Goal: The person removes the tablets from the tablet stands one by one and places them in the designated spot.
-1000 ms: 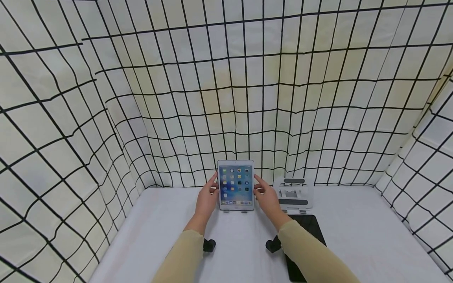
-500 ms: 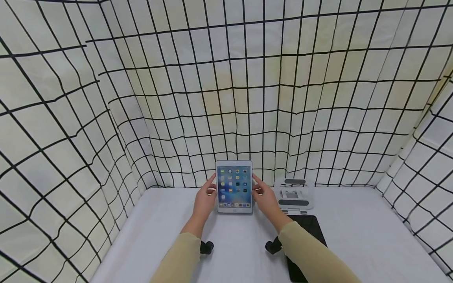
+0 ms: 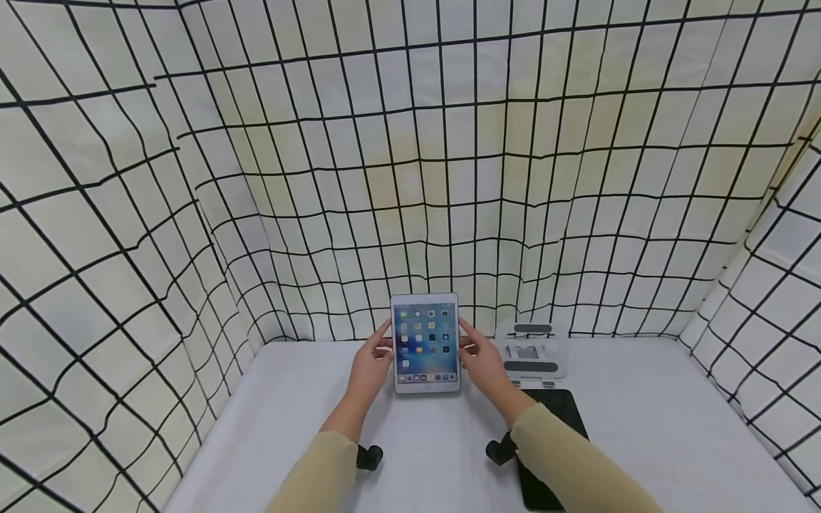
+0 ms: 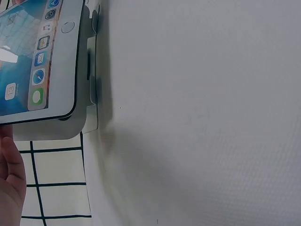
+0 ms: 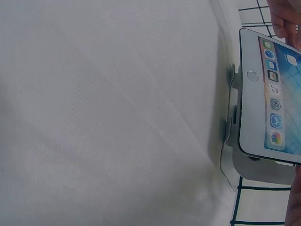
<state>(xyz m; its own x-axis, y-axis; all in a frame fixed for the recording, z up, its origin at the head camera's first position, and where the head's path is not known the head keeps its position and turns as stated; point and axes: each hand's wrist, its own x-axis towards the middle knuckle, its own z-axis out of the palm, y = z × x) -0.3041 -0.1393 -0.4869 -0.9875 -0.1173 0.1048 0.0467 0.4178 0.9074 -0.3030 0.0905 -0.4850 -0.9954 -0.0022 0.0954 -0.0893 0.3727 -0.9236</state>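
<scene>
Both hands hold a white-framed tablet point(image 3: 426, 342) upright by its side edges, its screen lit with rows of app icons. My left hand point(image 3: 370, 370) grips the left edge, and my right hand point(image 3: 482, 365) grips the right. Behind the tablet, a pale tablet stand point(image 4: 75, 131) shows in the left wrist view, with small hooks along its bottom. From the right wrist, a gap is visible between the tablet's lower edge and the stand's hooks point(image 5: 229, 129). In the head view the tablet covers this stand.
To the right, a second white stand point(image 3: 532, 367) with grey pads sits on the white table point(image 3: 641, 427). A black tablet point(image 3: 558, 410) lies in front of it, partly under the right sleeve. White walls with a black grid point(image 3: 474, 178) enclose the table.
The tablet has come forward and down in the head view, off the stand. The stand's hooks, visible below it one second ago, are now covered. Both hands keep their hold.
</scene>
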